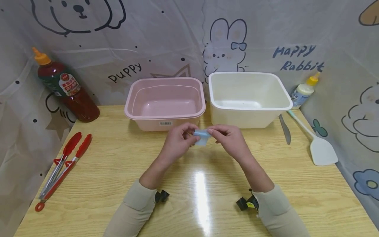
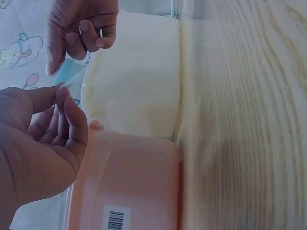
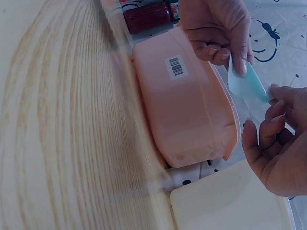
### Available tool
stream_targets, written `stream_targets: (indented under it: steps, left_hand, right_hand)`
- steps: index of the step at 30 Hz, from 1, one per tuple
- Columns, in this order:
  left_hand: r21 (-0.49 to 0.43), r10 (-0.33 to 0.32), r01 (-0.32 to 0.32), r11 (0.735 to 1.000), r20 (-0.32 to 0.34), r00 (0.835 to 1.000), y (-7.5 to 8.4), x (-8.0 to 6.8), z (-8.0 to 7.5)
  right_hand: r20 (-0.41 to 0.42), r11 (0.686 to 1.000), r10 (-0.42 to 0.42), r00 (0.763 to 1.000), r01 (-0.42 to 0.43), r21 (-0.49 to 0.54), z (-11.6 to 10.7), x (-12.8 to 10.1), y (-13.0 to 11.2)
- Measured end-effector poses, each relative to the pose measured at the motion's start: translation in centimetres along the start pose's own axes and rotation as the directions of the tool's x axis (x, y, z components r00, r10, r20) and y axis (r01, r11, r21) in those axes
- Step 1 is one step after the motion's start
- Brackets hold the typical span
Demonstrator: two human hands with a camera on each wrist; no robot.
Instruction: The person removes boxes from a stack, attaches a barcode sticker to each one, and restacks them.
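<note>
Between both hands, in front of the two tubs, is a small pale blue sheet (image 1: 201,141), thin and slightly see-through. My left hand (image 1: 177,142) pinches its left side between thumb and fingers. At the upper right corner, the thumb and forefinger of my right hand (image 1: 230,140) pinch it too. In the right wrist view the sheet (image 3: 245,87) looks bent, with a brighter blue edge toward the right hand. The left wrist view shows it nearly edge-on, partly hidden by the fingers.
Behind the hands stand a pink tub (image 1: 165,123) and a white tub (image 1: 240,118). Red tongs (image 1: 63,168) and a red sauce bottle (image 1: 68,87) are on the left. A knife (image 1: 285,130), a white spatula (image 1: 323,151) and a small yellow-capped bottle (image 1: 303,92) are on the right.
</note>
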State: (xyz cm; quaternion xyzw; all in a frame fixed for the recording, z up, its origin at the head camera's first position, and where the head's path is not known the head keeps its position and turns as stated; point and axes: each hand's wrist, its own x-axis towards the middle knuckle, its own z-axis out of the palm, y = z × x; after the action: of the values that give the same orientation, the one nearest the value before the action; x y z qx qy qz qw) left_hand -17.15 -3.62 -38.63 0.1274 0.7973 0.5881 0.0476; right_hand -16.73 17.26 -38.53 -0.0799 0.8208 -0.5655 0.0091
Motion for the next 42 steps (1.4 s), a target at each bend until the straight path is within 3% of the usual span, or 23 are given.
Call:
stream_targets:
  steps: [9,21,28,36,42]
  left_hand:
    - [0.029,-0.037,0.036,0.999,0.022,0.999,-0.3,0.3,-0.1]
    - [0.104,-0.078,0.071,0.992,0.062,0.995,-0.3,0.1,-0.2]
    - [0.151,-0.114,0.101,0.983,0.076,0.991,-0.6,0.4,-0.6]
    - [0.273,-0.149,0.111,0.955,0.123,0.981,-0.9,0.4,-1.2]
    - [0.377,-0.142,0.097,0.921,0.095,0.985,-0.9,0.3,-1.5]
  right_hand:
    - [-0.079,0.999,0.023,0.997,-0.021,0.031,-0.9,0.0,-0.1]
    - [-0.093,0.996,0.009,0.996,0.0,0.093,-1.4,0.2,0.1]
    - [-0.156,0.987,0.007,0.988,0.018,0.158,-2.1,0.1,-0.2]
    - [-0.117,0.975,0.002,0.993,0.024,0.221,-2.2,0.3,-0.2]
    - [-0.092,0.977,0.008,0.996,0.012,0.212,-2.2,0.2,-0.3]
